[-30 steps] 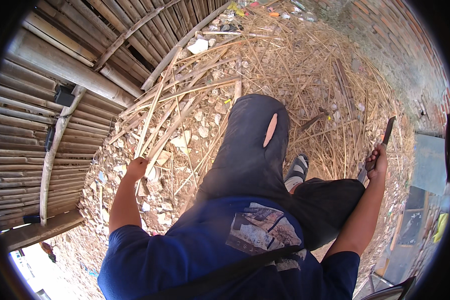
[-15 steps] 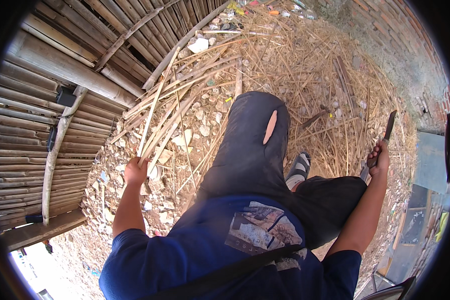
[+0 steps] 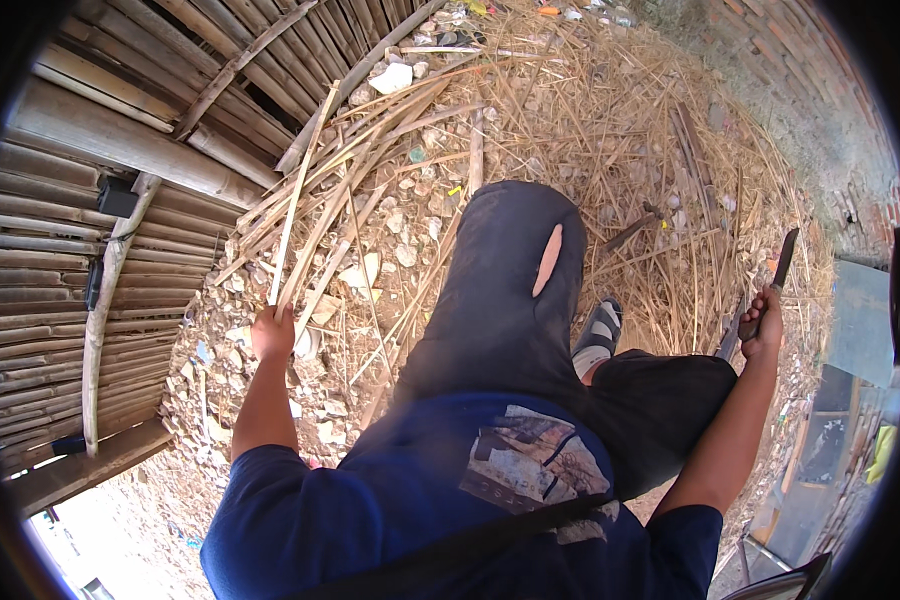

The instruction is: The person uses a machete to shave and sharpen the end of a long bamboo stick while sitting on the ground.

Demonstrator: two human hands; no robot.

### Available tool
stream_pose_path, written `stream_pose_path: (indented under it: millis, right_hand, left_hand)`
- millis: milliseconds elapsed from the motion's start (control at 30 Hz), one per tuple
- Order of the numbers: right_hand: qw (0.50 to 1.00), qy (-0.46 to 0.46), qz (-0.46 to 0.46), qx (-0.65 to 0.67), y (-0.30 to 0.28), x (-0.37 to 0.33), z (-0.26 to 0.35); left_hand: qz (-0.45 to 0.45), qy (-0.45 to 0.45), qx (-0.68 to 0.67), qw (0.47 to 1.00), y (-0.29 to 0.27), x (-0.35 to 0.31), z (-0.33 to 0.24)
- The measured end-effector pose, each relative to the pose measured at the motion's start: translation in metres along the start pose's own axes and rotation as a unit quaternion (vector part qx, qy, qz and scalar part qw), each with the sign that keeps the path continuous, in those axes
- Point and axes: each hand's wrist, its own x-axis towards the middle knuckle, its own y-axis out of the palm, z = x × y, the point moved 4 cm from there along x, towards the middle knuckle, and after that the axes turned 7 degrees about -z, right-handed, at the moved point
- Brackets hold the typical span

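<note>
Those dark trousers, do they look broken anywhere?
Yes. The dark trousers have a long slit near the knee in the middle of the picture. It looks torn, because the cloth gapes and bare skin shows.

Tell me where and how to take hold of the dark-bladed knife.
Take the dark-bladed knife by its brown handle, likely best from the near side, where the right grip closes on it: the long blade points forward from the other end.

One knife (image 3: 787, 259), two grips (image 3: 272, 333) (image 3: 762, 323)
</note>
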Motion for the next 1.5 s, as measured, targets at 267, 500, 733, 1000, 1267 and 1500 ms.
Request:
stream_pose_path:
  millis: [267,500,733,1000,1267,1500]
  right_hand:
    - [1.0,0.003,-0.01,-0.027,0.017,0.008,-0.002]
    - [0.999,0.013,0.015,-0.047,0.05,0.009,0.001]
    - [0.997,0.001,0.012,-0.073,0.069,0.001,-0.002]
    - [0.995,0.015,0.028,-0.099,0.068,0.006,-0.004]
    - [0.996,-0.001,0.007,-0.089,0.078,-0.004,-0.003]
    - [0.997,0.0,0.014,-0.072,0.083,-0.004,-0.003]
  left_hand:
    - [0.029,-0.097,0.013,0.995,0.028,0.025,0.047]
    - [0.028,0.004,0.107,0.994,0.1,0.062,0.057]
    - [0.18,-0.042,0.045,0.982,0.143,0.064,0.0]
    - [0.224,-0.119,0.133,0.958,0.129,0.059,-0.016]
    - [0.25,-0.099,0.167,0.949,0.111,0.064,-0.01]
    - [0.245,0.012,0.164,0.955,0.137,0.049,0.039]
